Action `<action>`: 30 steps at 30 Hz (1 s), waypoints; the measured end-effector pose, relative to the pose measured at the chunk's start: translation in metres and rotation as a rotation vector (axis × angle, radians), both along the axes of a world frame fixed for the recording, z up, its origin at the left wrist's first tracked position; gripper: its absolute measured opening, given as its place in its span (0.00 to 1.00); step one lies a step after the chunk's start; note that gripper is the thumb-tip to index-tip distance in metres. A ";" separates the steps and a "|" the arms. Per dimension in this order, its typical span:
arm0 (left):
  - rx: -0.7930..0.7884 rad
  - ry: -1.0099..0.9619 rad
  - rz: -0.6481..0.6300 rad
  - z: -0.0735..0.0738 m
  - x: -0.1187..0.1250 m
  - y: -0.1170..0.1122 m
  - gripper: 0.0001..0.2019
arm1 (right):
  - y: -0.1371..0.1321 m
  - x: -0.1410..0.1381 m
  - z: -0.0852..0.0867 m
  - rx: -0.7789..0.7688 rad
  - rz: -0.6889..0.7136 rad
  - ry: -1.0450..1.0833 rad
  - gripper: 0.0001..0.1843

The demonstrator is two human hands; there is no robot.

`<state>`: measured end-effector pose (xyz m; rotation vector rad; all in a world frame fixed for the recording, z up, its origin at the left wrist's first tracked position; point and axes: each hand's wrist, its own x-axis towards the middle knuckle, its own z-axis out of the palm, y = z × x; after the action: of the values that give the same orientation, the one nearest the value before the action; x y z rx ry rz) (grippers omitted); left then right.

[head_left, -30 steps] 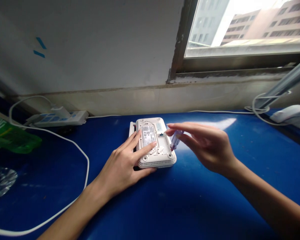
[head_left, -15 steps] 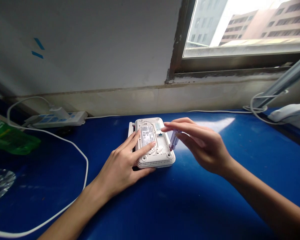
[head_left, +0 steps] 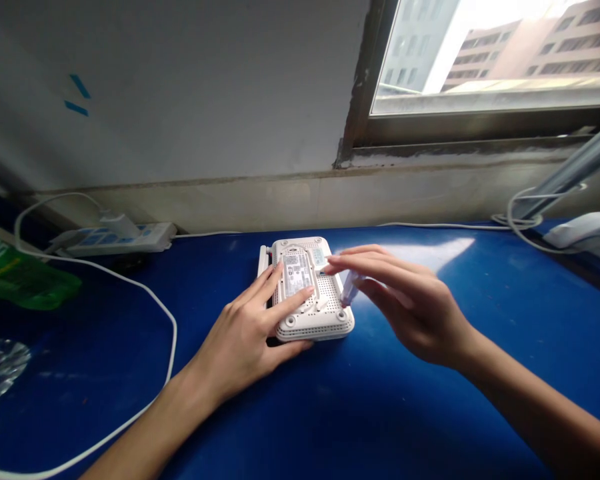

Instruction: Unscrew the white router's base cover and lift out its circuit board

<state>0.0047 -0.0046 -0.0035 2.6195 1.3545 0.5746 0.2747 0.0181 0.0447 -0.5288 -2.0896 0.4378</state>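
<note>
A white router (head_left: 316, 329) lies upside down on the blue tabletop, its vented underside and printed label (head_left: 296, 272) facing up. My left hand (head_left: 253, 317) grips its left side, fingers spread over the label area and thumb against the front edge. Between the thumb and fingers of my right hand (head_left: 405, 293) is a short translucent purplish tool (head_left: 349, 291), blurred and partly hidden; its kind is unclear. The tool leans at the router's right edge, its reddish lower end near the front right corner. I cannot tell whether that end touches the casing.
To the left, a white power strip (head_left: 163, 235) with a plug lies by the wall, and a white cable (head_left: 173, 320) loops across the table. A green bottle (head_left: 35, 277) and clear plastic (head_left: 0, 370) sit further left. A metal pole (head_left: 555, 177) rises at the right.
The view has shifted slightly. My right hand has lowered a little with the tool, and its fingertips cover more of the tool's top. My left hand keeps its hold on the router.
</note>
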 end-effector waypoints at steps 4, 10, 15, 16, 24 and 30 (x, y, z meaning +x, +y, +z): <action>-0.005 -0.002 0.006 0.000 0.000 -0.001 0.38 | -0.002 -0.001 -0.003 0.063 -0.100 0.044 0.20; -0.005 -0.001 0.005 0.000 0.000 -0.001 0.38 | 0.000 0.000 -0.006 0.017 -0.118 0.016 0.23; -0.003 0.003 0.002 0.001 0.000 0.000 0.37 | 0.001 -0.004 -0.003 0.000 -0.025 0.056 0.26; -0.003 0.002 0.004 0.001 0.000 0.000 0.37 | 0.000 -0.004 -0.003 0.017 -0.041 0.068 0.24; -0.004 0.002 0.005 0.001 0.000 -0.001 0.38 | 0.000 0.000 -0.004 0.003 -0.138 0.050 0.18; 0.001 -0.005 0.001 0.000 0.000 0.000 0.38 | -0.001 -0.004 -0.004 -0.051 0.000 0.065 0.27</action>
<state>0.0044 -0.0043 -0.0037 2.6165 1.3544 0.5814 0.2706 0.0174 0.0406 -0.5374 -2.0205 0.5036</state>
